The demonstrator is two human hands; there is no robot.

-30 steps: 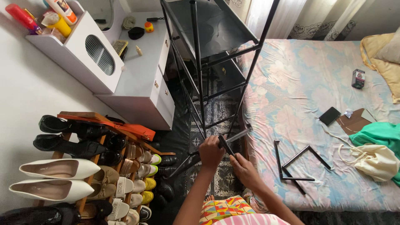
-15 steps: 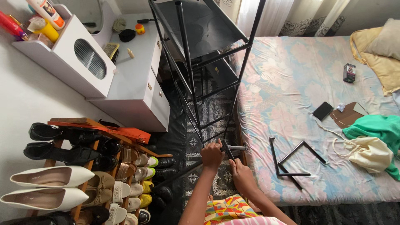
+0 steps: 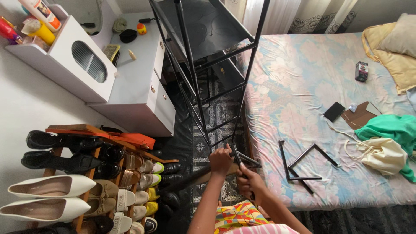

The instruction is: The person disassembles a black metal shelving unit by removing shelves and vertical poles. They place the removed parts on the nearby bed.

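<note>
A tall black metal rack frame (image 3: 203, 65) stands on the patterned floor between a white dresser and a bed. My left hand (image 3: 221, 159) grips a black metal bar (image 3: 248, 158) at the frame's bottom front. Just below and to the right of it, my right hand (image 3: 250, 183) is closed around a thin dark tool or rod that touches the same bar. Loose black frame pieces (image 3: 303, 164) lie on the bed's near edge, to the right of my hands.
A white dresser (image 3: 138, 86) stands to the left, a wooden shoe rack (image 3: 86, 173) full of shoes beside it. On the floral bed (image 3: 303, 108) lie a phone (image 3: 334, 111), a small box (image 3: 361, 71), green cloth (image 3: 392, 130) and a cream bag (image 3: 383, 154).
The view has shifted a little. My hands stay at the rack's bottom bar; the right hand has dropped slightly lower and closer to me.
</note>
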